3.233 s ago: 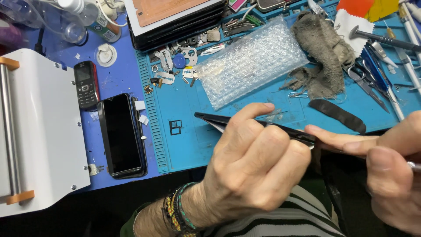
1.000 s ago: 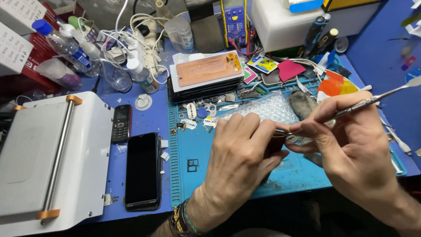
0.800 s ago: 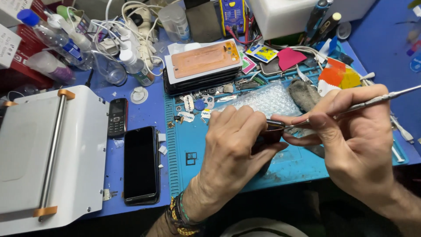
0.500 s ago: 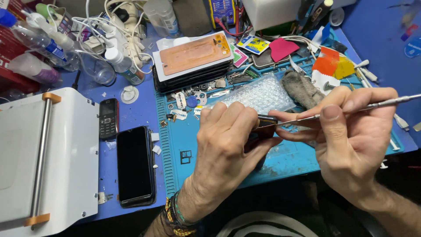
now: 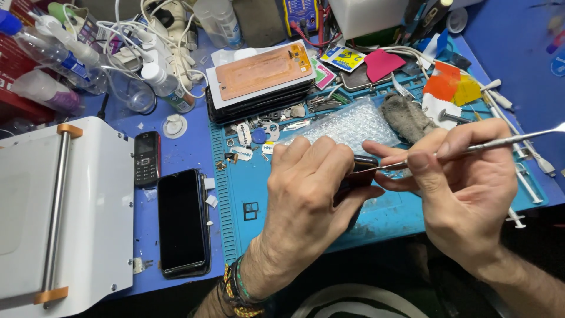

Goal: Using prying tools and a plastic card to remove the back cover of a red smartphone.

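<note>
Left hand (image 5: 312,188): bare, wearing no glove and no ring that is showing. Nails are looking short and plain.

Left wrist: wearing a stack of woven cord bracelets (image 5: 238,290), several strands sitting close together; dark bands are mixing with green ones, and a yellow-and-orange braided strand is lying lowest, nearest the forearm. No watch is showing.

Left forearm: bare below the bracelets; no sleeve is reaching into view.

Right hand (image 5: 465,182): bare, carrying no glove, ring or bracelet that is showing. Thumbnail is appearing short and unpainted.

Right wrist and forearm: bare, running out of view at the lower right corner; no sleeve or cuff is showing.
</note>
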